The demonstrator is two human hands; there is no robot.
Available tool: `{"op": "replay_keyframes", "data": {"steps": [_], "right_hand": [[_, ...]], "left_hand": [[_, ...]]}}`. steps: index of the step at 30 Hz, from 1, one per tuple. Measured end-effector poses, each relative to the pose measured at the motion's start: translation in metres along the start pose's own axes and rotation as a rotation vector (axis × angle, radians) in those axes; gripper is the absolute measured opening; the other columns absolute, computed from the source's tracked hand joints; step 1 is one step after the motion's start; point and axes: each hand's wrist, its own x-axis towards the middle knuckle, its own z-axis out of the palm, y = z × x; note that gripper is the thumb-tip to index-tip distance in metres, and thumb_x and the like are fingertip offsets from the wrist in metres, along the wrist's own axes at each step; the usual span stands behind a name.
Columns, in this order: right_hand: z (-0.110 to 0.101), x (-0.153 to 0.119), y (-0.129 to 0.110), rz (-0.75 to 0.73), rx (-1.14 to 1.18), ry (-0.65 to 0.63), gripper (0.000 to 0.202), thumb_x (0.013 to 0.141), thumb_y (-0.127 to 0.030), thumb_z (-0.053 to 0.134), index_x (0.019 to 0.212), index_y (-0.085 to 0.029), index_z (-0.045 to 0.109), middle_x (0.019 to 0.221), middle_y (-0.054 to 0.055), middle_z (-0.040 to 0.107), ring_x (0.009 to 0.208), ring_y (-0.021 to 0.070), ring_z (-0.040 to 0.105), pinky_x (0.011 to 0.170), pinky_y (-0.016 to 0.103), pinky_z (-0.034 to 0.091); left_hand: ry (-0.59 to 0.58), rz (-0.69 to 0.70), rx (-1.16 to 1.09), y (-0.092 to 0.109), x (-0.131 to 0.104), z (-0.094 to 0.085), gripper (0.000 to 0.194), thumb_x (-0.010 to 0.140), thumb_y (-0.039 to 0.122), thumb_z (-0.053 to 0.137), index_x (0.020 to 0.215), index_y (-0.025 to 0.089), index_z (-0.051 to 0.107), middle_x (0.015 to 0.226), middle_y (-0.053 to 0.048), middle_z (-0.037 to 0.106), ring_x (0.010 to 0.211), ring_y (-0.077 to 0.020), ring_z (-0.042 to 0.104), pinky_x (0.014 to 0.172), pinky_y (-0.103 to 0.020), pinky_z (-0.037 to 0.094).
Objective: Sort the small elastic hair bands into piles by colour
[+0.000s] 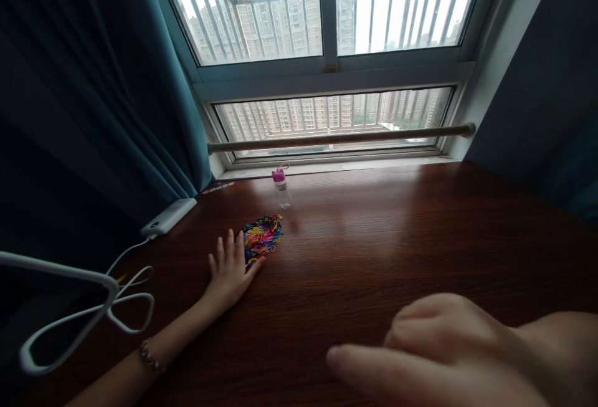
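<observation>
My left hand (228, 276) lies flat on the brown wooden surface (374, 245), its fingers spread. Thumb and forefinger border a pile of small multicoloured rubber bands (262, 239), touching its near left side. A beaded bracelet (150, 357) circles that wrist. Close to the camera and slightly blurred, my right hand (448, 351) hovers at the lower right. One digit points left while the others are curled in; I see nothing held there, though the inside of the curl is hidden. Behind the pile stands a clear bottle (283, 195) with a pink cap and loop.
On the left, a white power strip (169, 217) lies by the blue curtain (140, 83), with a looped white cable (135, 298) in front. A thicker white bent tube or cord (60, 267) crosses the left foreground. At the back, a rail (341, 139) spans the window.
</observation>
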Motion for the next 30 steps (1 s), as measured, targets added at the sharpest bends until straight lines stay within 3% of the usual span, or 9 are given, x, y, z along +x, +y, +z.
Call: {"op": "replay_keyframes", "data": {"steps": [2, 4, 9, 12, 17, 23, 26, 30], "right_hand": [[0.001, 0.006, 0.012, -0.073, -0.002, 0.065, 0.024, 0.091, -0.025, 0.030, 0.088, -0.021, 0.054, 0.069, 0.002, 0.062, 0.044, 0.0076, 0.048, 0.046, 0.021, 0.041], [0.024, -0.003, 0.017, -0.141, 0.017, 0.063, 0.025, 0.091, -0.022, 0.029, 0.084, -0.017, 0.053, 0.070, 0.004, 0.062, 0.044, 0.0074, 0.047, 0.046, 0.021, 0.039], [0.112, -0.040, 0.019, -0.218, 0.136, 0.012, 0.037, 0.094, -0.028, 0.022, 0.079, -0.016, 0.054, 0.052, 0.000, 0.055, 0.036, 0.0069, 0.038, 0.039, 0.021, 0.032], [0.142, -0.048, 0.021, -0.222, 0.225, 0.062, 0.053, 0.094, -0.032, 0.008, 0.070, -0.016, 0.052, 0.038, -0.003, 0.042, 0.031, 0.0078, 0.027, 0.033, 0.020, 0.026], [0.151, -0.049, 0.028, -0.169, 0.313, 0.042, 0.064, 0.092, -0.036, -0.003, 0.073, -0.014, 0.054, 0.042, 0.000, 0.047, 0.033, 0.0085, 0.030, 0.035, 0.019, 0.030], [0.153, -0.050, 0.031, -0.155, 0.354, -0.035, 0.050, 0.094, -0.034, 0.008, 0.088, -0.013, 0.053, 0.059, 0.003, 0.059, 0.044, 0.0079, 0.047, 0.042, 0.019, 0.035], [0.149, -0.046, 0.030, -0.183, 0.317, -0.035, 0.040, 0.094, -0.030, 0.013, 0.097, -0.015, 0.050, 0.072, 0.003, 0.064, 0.052, 0.0084, 0.052, 0.047, 0.020, 0.037], [0.145, -0.038, 0.029, -0.185, 0.292, -0.033, 0.038, 0.094, -0.029, 0.014, 0.099, -0.014, 0.048, 0.071, 0.003, 0.064, 0.053, 0.0092, 0.053, 0.049, 0.020, 0.039]], "left_hand": [[-0.107, -0.096, -0.028, -0.009, 0.001, 0.001, 0.080, 0.079, 0.059, 0.033, 0.139, 0.015, 0.003, 0.145, -0.017, 0.006, 0.130, -0.0373, 0.011, 0.096, -0.060, 0.018], [-0.171, -0.095, -0.066, -0.011, 0.003, 0.001, 0.081, 0.078, 0.060, 0.032, 0.139, 0.017, -0.001, 0.144, -0.016, 0.009, 0.130, -0.0349, 0.016, 0.097, -0.059, 0.018], [-0.129, -0.058, -0.129, -0.001, 0.014, 0.003, 0.093, 0.073, 0.063, 0.038, 0.138, 0.013, -0.006, 0.144, -0.019, 0.009, 0.130, -0.0323, 0.016, 0.099, -0.055, 0.020], [-0.083, -0.065, -0.161, 0.005, 0.028, 0.009, 0.097, 0.070, 0.064, 0.043, 0.137, 0.009, 0.000, 0.142, -0.023, 0.011, 0.129, -0.0345, 0.019, 0.099, -0.052, 0.021], [-0.026, 0.041, -0.257, 0.008, 0.046, 0.017, 0.088, 0.072, 0.058, 0.048, 0.135, 0.008, 0.013, 0.136, -0.021, 0.028, 0.126, -0.0301, 0.027, 0.103, -0.043, 0.024], [-0.069, 0.235, -0.416, 0.018, 0.046, 0.016, 0.062, 0.079, 0.038, 0.047, 0.132, 0.015, 0.023, 0.133, -0.014, 0.036, 0.124, -0.0242, 0.033, 0.103, -0.040, 0.028], [-0.105, 0.331, -0.457, 0.041, 0.048, 0.019, 0.059, 0.079, 0.026, 0.046, 0.132, 0.012, 0.023, 0.134, -0.015, 0.034, 0.126, -0.0230, 0.029, 0.105, -0.039, 0.024], [-0.118, 0.382, -0.451, 0.084, 0.062, 0.027, 0.059, 0.077, 0.020, 0.048, 0.130, 0.006, 0.029, 0.135, -0.019, 0.031, 0.128, -0.0259, 0.025, 0.106, -0.041, 0.022]]}}
